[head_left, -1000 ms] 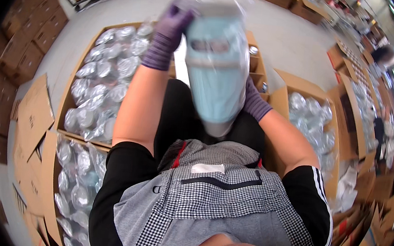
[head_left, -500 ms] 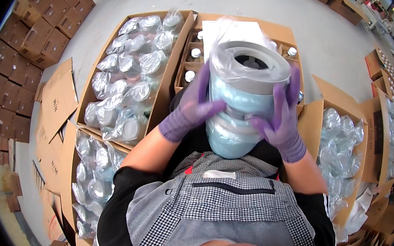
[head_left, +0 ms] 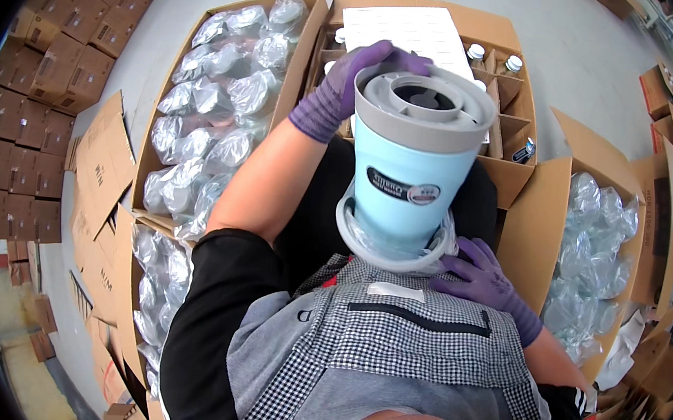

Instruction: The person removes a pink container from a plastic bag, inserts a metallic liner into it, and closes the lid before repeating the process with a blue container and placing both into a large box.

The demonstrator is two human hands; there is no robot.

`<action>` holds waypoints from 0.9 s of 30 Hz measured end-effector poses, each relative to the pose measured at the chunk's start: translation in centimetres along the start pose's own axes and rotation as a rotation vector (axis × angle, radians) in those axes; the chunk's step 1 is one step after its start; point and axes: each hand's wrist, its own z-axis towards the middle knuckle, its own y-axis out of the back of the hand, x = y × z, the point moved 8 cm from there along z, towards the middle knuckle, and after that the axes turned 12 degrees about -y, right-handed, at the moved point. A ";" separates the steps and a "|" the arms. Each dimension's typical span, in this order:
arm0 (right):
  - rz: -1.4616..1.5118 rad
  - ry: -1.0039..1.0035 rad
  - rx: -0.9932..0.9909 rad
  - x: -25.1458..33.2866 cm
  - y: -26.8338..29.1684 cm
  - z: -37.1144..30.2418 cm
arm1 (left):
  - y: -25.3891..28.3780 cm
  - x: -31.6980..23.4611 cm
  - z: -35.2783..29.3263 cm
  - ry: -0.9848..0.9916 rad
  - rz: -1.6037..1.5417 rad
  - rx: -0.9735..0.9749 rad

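Note:
A light-blue, jug-like container [head_left: 419, 165] with a thick grey ring at its upper end stands tilted over my lap. The ring surrounds a dark round opening, and a dark label with upside-down print sits on its side. My left hand [head_left: 359, 77], in a purple glove, is closed over the ring's far left edge. Around the lower end runs a pale grey loop [head_left: 381, 257]. A clear plastic bag [head_left: 447, 231] is bunched there. My gloved right hand [head_left: 489, 282] is at the loop's right side, its fingers at the bag's edge; their tips are partly hidden.
Left, cartons hold plastic-wrapped round pieces [head_left: 225, 100]. Ahead, a divided carton [head_left: 513, 173] holds white-capped bottles [head_left: 512, 64] beneath a white sheet [head_left: 404, 35]. Another carton [head_left: 545, 211] of wrapped pieces stands right. Stacked brown boxes [head_left: 46, 89] line the far left.
The plastic has come off the container's upper part and is gathered low. My left hand has moved up onto the ring; my right has dropped to the lower end. The container shows its label now.

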 end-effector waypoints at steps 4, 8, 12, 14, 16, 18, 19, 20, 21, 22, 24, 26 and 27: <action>0.403 -0.153 -0.124 -0.4 10.7 2.5 | 2.9 1.4 -1.3 0.039 0.224 -0.189; 0.069 0.026 -0.496 4.8 19.2 11.1 | 0.8 -0.6 -1.7 -0.028 0.457 -0.151; 0.367 0.209 -0.419 -4.0 18.2 16.8 | -5.7 -6.9 -2.4 -0.529 1.566 0.009; 0.788 0.144 -0.239 -10.9 16.0 19.5 | -11.6 -7.1 -1.1 -0.538 1.469 0.231; 1.237 0.091 0.037 -12.6 12.2 24.5 | -18.1 -6.5 -0.2 -0.532 1.575 0.513; 1.440 0.073 0.080 -13.7 11.9 27.3 | -20.2 -7.1 0.7 -0.626 1.264 0.726; 1.301 0.193 -0.119 -13.6 14.4 26.1 | -18.7 -8.0 0.8 -0.700 1.311 0.559; 1.302 0.196 -0.186 -12.8 16.7 24.3 | -17.7 -9.8 0.2 -0.734 1.406 0.380; 1.233 0.237 -0.198 -11.7 17.8 22.9 | -15.7 -11.4 -0.6 -0.759 1.472 0.181; 1.164 0.278 -0.206 -10.3 18.6 21.5 | -13.6 -12.7 -1.3 -0.775 1.526 -0.025; 1.038 0.345 -0.218 -7.3 18.9 18.8 | -12.4 -12.8 -2.0 -0.886 0.997 0.205; 0.873 0.065 -0.272 -9.4 18.9 18.7 | -11.4 -12.7 -2.5 -0.941 0.457 0.405; 0.910 0.068 -0.386 -10.1 19.7 17.7 | -11.8 -13.1 -2.6 -0.941 0.202 0.492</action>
